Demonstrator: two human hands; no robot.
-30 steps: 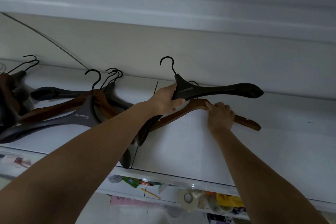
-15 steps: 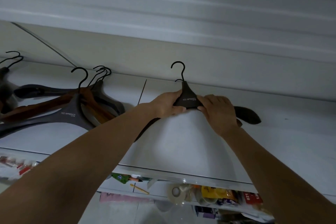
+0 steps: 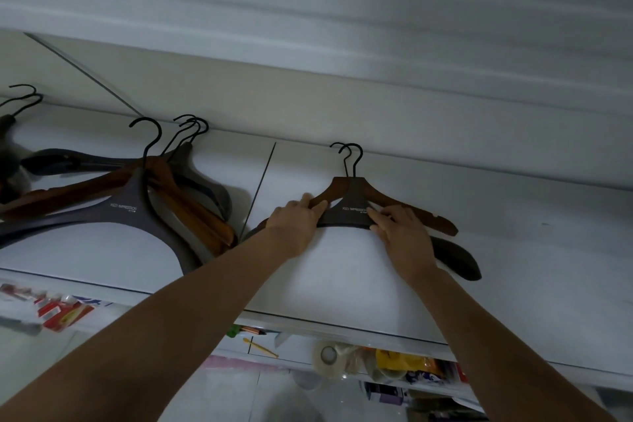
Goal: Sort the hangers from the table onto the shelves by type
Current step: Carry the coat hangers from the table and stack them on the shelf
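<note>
A black hanger [image 3: 352, 212] with white lettering lies on top of a brown wooden hanger [image 3: 411, 211] on the white shelf [image 3: 342, 288]. Their two black hooks point toward the back wall side by side. My left hand [image 3: 296, 224] grips the left arm of the pair, thumb on top of the black hanger. My right hand [image 3: 404, 233] pinches the black hanger's right arm at its lower edge and covers part of it. The brown hanger's right tip and the black hanger's right end [image 3: 459, 262] stick out past my right hand.
A loose pile of grey [image 3: 113, 216] and brown hangers [image 3: 195, 216] lies on the shelf's left section, past a seam [image 3: 262, 181]. More hooks show at the far left [image 3: 24, 99]. The lower shelf holds a tape roll [image 3: 329, 355], yellow packets [image 3: 400, 361] and red packets [image 3: 65, 312].
The black hanger came down from the air onto the brown one, and both were squared up with hooks side by side. My right hand moved from the brown hanger onto the black one.
</note>
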